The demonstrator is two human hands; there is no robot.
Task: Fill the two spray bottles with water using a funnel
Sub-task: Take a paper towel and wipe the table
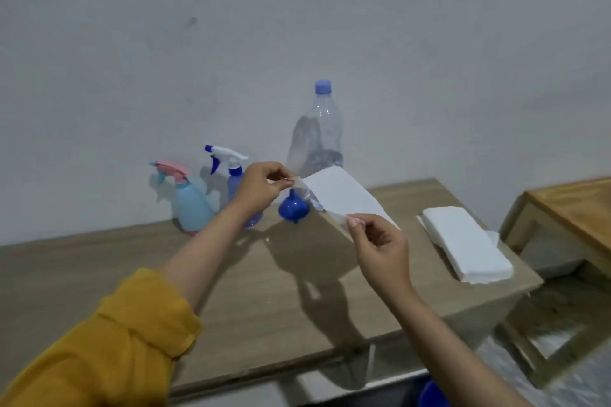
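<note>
Dim, perhaps slightly blurred, hard shadows

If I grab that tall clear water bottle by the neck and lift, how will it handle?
The water bottle looks partly full, so probably heavy low down. Its thin clear wall may dent under a squeeze. Tall and narrow on the table, it could tip if nudged high up; its blue cap is on, so spilling seems unlikely.

- Left hand (261,187) is raised, arm stretched forward, yellow sleeve (109,344) pushed up, fingertips pinched together.
- Right hand (380,249) is lifted, thumb and forefinger pinched.
</note>
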